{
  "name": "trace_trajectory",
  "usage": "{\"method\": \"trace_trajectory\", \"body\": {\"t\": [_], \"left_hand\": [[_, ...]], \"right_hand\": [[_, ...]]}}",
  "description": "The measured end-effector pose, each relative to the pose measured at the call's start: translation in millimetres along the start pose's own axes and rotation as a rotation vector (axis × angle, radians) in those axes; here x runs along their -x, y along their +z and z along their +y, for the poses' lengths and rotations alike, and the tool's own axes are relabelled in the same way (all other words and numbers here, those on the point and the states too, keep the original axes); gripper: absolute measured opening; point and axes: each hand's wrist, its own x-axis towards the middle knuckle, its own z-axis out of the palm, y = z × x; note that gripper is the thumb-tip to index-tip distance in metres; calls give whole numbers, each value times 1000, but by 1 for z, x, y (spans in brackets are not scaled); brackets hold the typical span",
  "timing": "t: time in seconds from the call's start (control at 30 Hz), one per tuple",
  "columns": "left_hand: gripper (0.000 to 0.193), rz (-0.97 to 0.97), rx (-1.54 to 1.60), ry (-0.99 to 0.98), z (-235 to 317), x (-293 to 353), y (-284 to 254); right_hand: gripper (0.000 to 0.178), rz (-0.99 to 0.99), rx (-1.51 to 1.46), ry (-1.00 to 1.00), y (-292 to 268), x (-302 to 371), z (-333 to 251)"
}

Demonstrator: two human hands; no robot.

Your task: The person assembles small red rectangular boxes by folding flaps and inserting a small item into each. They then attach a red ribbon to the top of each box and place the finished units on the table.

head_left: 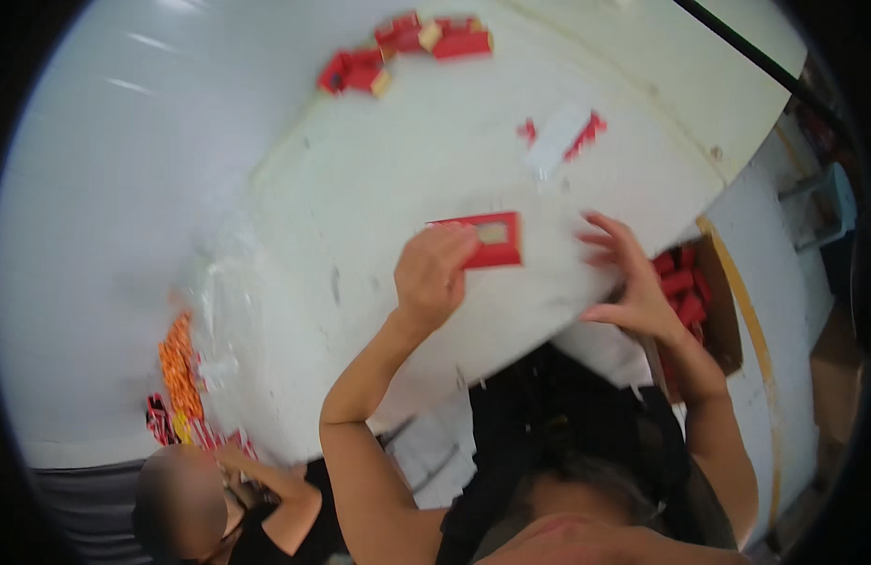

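Observation:
A flat red box (509, 247) with a pale window in its top lies on the white table. My left hand (430, 275) is closed over the box's left end, with its fingers curled at the window and partly hiding it. To the right of the box, my right hand (633, 282) is held near the table's edge with thumb and fingers apart and nothing between them. Its fingertips are blurred by motion.
Several red boxes (360, 71) lie at the far side of the white table (360, 179). A clear plastic bag with red bits (553, 141) lies behind my box. A carton (727, 311) of red items stands at right. At lower left, a co-worker (266, 508) sits by orange packets (179, 367).

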Motion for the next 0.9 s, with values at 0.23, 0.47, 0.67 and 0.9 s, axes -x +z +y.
{"method": "trace_trajectory", "body": {"t": [0.23,0.47,0.67,0.9], "left_hand": [[40,-4,5,-165,94,51,-35],[28,21,9,-627,81,56,-58],[9,49,-113,-556,74,50,-49],[7,52,-162,-581,78,45,-40]], "right_hand": [[70,-257,64,-222,82,-19,-4],[63,-77,47,-396,97,-10,13],[64,-86,147,-534,101,-7,14],[62,-39,238,-646,107,-4,23]]}}
